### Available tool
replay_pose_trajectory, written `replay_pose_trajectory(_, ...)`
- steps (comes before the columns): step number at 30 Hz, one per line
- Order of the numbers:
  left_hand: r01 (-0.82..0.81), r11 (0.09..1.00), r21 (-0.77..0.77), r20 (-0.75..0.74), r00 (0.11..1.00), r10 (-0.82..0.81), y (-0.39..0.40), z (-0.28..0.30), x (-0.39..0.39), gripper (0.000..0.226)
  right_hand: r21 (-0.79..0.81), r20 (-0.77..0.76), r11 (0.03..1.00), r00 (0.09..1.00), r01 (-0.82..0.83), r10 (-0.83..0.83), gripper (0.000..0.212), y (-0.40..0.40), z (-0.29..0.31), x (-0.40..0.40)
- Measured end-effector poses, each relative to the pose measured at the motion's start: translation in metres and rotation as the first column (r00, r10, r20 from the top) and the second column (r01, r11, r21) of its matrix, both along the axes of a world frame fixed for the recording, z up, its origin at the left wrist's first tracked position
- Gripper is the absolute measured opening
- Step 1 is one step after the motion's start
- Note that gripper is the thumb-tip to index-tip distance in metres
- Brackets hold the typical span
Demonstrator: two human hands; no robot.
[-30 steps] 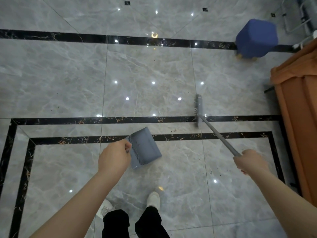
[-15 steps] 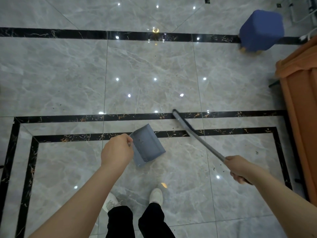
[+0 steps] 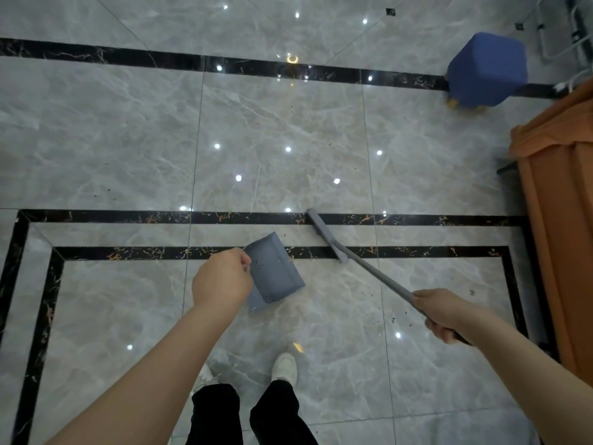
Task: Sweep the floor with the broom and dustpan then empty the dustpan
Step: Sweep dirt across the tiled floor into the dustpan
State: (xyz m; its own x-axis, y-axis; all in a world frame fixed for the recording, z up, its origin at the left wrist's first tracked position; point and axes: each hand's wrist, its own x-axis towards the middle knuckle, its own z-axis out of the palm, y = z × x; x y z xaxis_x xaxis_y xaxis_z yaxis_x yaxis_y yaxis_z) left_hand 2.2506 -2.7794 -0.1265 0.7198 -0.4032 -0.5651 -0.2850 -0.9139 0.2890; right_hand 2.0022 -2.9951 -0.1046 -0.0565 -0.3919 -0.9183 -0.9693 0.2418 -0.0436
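A grey-blue dustpan [image 3: 276,271] with a comb edge sits tilted on the marble floor just ahead of my feet; my left hand [image 3: 221,279] grips its handle, which the hand hides. A grey broom [image 3: 324,234] reaches forward and left from my right hand [image 3: 444,311], which is closed around its long handle. The broom head rests on the floor across the black inlay stripes, a short gap to the right of the dustpan's mouth. A few dark specks lie inside the pan.
Small dark debris [image 3: 401,311] is scattered on the tiles near my right hand. A blue cube stool [image 3: 487,69] stands at the far right. An orange cloth-covered piece of furniture [image 3: 558,220] runs along the right edge. My white shoes [image 3: 285,367] are below the dustpan.
The broom head swept left toward the dustpan over the last second, then shifted slightly back right. The dustpan and my left hand stayed nearly in place.
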Motion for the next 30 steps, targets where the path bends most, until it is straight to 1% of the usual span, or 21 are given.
replay_pose_trajectory(2,0.008,1.000,-0.006,0.008,1.000,-0.008,0.000,-0.002,0.001,0.028,0.113,-0.045,0.993,0.999,0.010,-0.005,0.023,0.016,-0.009,0.010)
replay_pose_trajectory(4,0.005,1.000,-0.017,0.007,1.000,-0.005,0.000,-0.003,0.001,0.028,0.227,-0.042,0.974,0.999,-0.009,0.019,0.023,0.029,-0.008,0.019)
replay_pose_trajectory(6,-0.001,1.000,-0.018,0.001,1.000,0.001,0.000,-0.001,0.001,0.028,0.277,-0.033,0.961,0.999,0.019,-0.010,0.023,0.031,0.001,0.022)
replay_pose_trajectory(8,-0.011,0.999,-0.033,-0.013,1.000,0.010,0.000,0.000,0.001,0.028,0.270,-0.018,0.962,1.000,0.024,-0.020,0.022,0.021,0.015,0.016)
replay_pose_trajectory(11,-0.008,0.999,-0.032,-0.026,1.000,0.008,0.001,0.002,0.001,0.027,0.165,0.006,0.986,1.000,0.021,-0.023,0.018,0.000,0.035,0.009)
replay_pose_trajectory(13,-0.009,0.999,-0.032,-0.020,1.000,0.008,0.001,0.002,0.001,0.024,0.086,0.009,0.996,1.000,0.026,-0.027,0.017,-0.010,0.034,0.010)
replay_pose_trajectory(15,-0.005,0.999,-0.038,-0.009,1.000,0.004,0.001,0.001,0.001,0.022,0.037,-0.015,0.999,1.000,-0.005,0.005,0.017,-0.009,0.023,0.019)
replay_pose_trajectory(17,-0.007,0.999,-0.042,-0.004,1.000,0.007,0.000,0.001,0.001,0.022,0.060,-0.042,0.998,0.999,-0.029,0.031,0.017,0.003,0.008,0.031)
replay_pose_trajectory(20,-0.010,0.999,-0.042,0.003,1.000,0.011,-0.002,0.001,0.001,0.022,0.201,-0.039,0.979,0.998,-0.032,0.041,0.020,0.027,-0.011,0.041)
replay_pose_trajectory(22,-0.009,0.999,-0.036,0.005,1.000,0.009,-0.003,0.002,0.000,0.023,0.282,-0.021,0.959,1.000,-0.010,0.017,0.018,0.034,-0.009,0.041)
replay_pose_trajectory(23,-0.006,0.999,-0.033,0.008,1.000,0.006,-0.003,0.003,0.001,0.023,0.300,-0.014,0.954,1.000,-0.005,0.009,0.020,0.031,-0.003,0.039)
replay_pose_trajectory(26,0.003,1.000,-0.022,0.015,1.000,-0.003,-0.003,0.004,-0.001,0.024,0.286,0.013,0.958,1.000,-0.007,0.004,0.025,0.009,0.020,0.027)
replay_pose_trajectory(28,0.000,1.000,-0.020,0.017,1.000,0.001,-0.004,0.004,-0.001,0.025,0.230,0.018,0.973,1.000,0.002,-0.006,0.022,-0.002,0.032,0.024)
replay_pose_trajectory(30,-0.009,1.000,-0.022,0.015,1.000,0.009,-0.004,0.004,-0.002,0.026,0.159,0.018,0.987,1.000,-0.002,-0.001,0.020,-0.003,0.030,0.027)
